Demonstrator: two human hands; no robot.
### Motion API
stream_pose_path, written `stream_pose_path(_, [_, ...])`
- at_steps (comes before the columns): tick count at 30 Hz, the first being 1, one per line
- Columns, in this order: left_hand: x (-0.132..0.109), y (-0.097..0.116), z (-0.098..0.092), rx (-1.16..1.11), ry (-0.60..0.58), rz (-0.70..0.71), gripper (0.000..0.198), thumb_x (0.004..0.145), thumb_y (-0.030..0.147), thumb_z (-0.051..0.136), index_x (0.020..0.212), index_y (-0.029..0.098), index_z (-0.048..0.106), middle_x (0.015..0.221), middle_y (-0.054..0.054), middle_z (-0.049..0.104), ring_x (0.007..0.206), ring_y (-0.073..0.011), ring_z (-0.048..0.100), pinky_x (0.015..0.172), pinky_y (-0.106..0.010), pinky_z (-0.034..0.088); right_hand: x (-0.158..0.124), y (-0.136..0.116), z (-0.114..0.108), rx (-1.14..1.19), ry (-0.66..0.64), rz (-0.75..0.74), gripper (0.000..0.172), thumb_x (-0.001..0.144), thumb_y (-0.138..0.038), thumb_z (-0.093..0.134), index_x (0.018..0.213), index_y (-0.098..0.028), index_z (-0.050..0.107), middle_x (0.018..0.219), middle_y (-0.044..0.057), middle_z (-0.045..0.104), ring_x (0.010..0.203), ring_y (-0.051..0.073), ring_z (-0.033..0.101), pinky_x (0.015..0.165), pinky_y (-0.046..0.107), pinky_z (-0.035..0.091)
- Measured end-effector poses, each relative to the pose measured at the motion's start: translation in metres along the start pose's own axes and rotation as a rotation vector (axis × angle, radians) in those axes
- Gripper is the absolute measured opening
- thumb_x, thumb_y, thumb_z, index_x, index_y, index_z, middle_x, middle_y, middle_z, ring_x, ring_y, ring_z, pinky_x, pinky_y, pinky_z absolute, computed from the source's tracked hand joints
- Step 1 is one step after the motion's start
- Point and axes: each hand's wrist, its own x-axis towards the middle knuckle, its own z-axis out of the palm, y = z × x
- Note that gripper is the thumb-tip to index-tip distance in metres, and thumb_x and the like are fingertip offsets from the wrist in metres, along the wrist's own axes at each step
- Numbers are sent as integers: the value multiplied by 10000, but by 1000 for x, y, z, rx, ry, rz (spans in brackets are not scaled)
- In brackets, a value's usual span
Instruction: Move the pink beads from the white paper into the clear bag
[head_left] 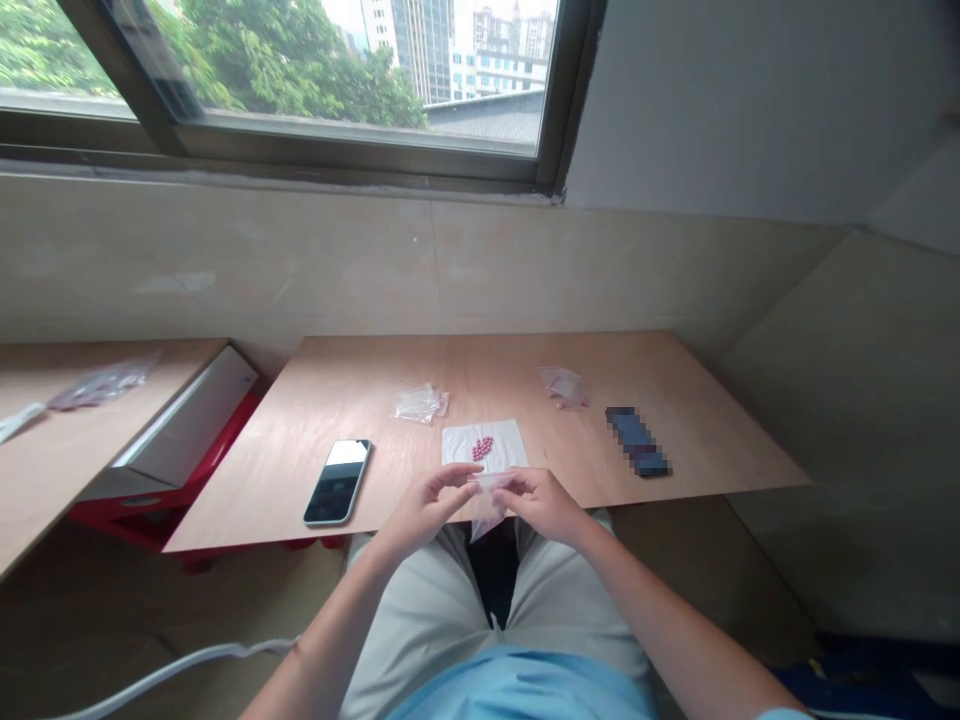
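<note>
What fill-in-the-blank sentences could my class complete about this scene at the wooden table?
The left hand and right hand hold a clear plastic bag, and ____ more clear bags lie on the plywood table.
The small round beads on the white sheet are ____.
The smartphone lies to the ____ of the white sheet.
Through the window, tall ____ rise beyond the trees.

Missing words: two; pink; left; buildings.

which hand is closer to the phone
Left. The left hand is to the right of the phone; the right hand is farther right, past the clear bag both hands hold.
</note>
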Motion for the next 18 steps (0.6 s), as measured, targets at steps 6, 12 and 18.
stream_pose_path(6, [2, -11, -20, 138, 55, -38, 365, 943, 498, 596, 1185, 250, 708, 1153, -70, 743, 1078, -245, 685, 934, -364, 543, 61, -25, -94, 48, 405, -154, 256, 871, -421, 669, 953, -179, 685, 725, 11, 672, 607, 140, 614, 596, 256, 514])
stream_pose_path(12, [5, -36, -20, 397, 50, -71, 392, 944, 526, 549, 1150, 240, 721, 1070, -77, 750, 929, -249, 703, 819, -366, 569, 100, 7, -178, -231, 719, 141, 330, 843, -400, 660, 1049, -146, 702, 789, 81, 716, 652, 183, 654, 602, 271, 503])
stream_pose_path(18, [21, -43, -43, 489, 102, -5, 404, 972, 519, 481, 1165, 239, 698, 1098, -83, 732, 986, -254, 688, 837, -364, 565, 53, 74, -150, -666, 628, 301, 272, 870, -349, 648, 1055, -180, 753, 923, 123, 765, 889, 255, 717, 768, 302, 498])
